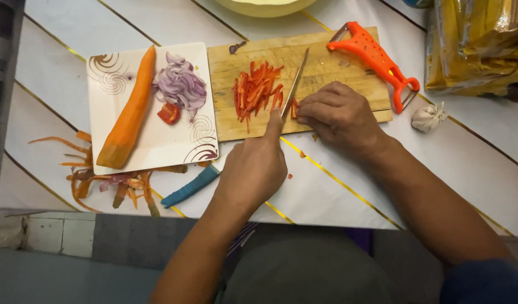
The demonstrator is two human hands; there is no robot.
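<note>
Red pepper piece point(294, 108), small, lies on the wooden cutting board point(332, 62) near its front edge, pinned under the fingertips of our right hand point(339, 115). Knife point(294, 84): gripped in our left hand point(254, 169), which is closed round the handle with the forefinger laid along the spine; the blade rests just beside the right fingertips. Cut red strips point(256, 90): heaped on the board's middle, left of the blade.

Risks, as we judge them:
- Blade nicking the right fingertips, since the piece left to hold is so short.
- Piece slipping out from under the fingers under pressure.
- Board sliding on the glossy surface point(56, 62), as its front edge sits close to us.

Nearby: orange peeler point(377, 59) at the board's right back corner; white plate point(152, 149) with peeled carrot point(129, 112) and sliced onion point(181, 85) at the board's left edge.
</note>
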